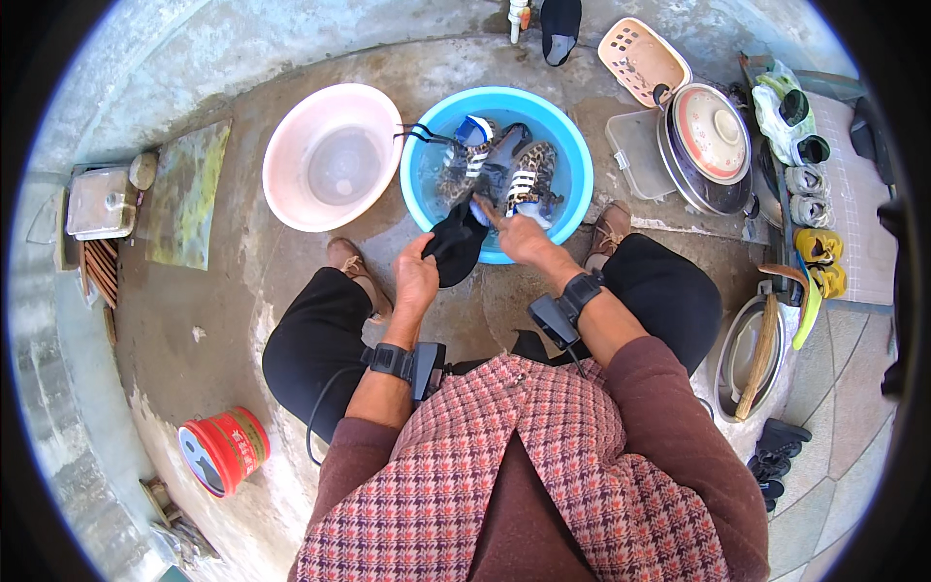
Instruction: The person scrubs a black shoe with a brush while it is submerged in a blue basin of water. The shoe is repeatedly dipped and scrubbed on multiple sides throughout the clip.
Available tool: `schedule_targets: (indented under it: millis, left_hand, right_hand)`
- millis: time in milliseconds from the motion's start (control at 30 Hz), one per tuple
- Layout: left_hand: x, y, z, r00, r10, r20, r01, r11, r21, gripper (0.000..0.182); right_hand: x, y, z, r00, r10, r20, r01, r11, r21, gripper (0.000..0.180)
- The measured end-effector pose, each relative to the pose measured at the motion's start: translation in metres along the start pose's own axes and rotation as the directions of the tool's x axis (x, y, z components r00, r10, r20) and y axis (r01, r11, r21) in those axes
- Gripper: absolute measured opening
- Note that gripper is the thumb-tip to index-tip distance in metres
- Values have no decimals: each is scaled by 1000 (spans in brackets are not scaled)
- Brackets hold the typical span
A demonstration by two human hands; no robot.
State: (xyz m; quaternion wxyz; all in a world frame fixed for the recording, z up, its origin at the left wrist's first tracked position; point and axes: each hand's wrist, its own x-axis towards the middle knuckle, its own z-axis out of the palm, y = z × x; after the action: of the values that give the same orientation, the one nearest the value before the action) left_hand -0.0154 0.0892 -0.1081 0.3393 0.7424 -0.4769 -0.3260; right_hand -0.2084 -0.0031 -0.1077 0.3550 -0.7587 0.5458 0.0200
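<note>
Before me stands a blue plastic basin (578, 131) of water, with leopard-print sneakers (534, 171) with white stripes partly under the surface. A dark shoe (511, 142) lies between them. My left hand (417, 273) grips a black fabric article (460, 246), perhaps a shoe, over the basin's near rim. Its exact kind is hard to make out. In my right hand (529, 241) is a scrub brush (489, 211) with a wooden handle, its pale bristles at the black fabric's upper right edge.
A pink basin (280, 156) stands left of the blue one. To the right are a plastic basket (636, 40), a clear box (633, 156), a lidded pan (716, 134) and several shoes (818, 247). A red bucket (236, 447) sits at lower left.
</note>
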Motion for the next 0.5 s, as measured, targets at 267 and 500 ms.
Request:
schedule_targets:
  millis: [267, 500]
  left_hand:
    - [-6, 29, 1, 947, 255, 194, -301, 917, 261, 37]
    - [-18, 37, 2, 859, 432, 272, -485, 858, 167, 38]
  right_hand:
    - [-39, -42, -10, 987, -158, -37, 160, 984, 77, 29]
    - [-7, -1, -12, 991, 134, -7, -133, 989, 71, 60]
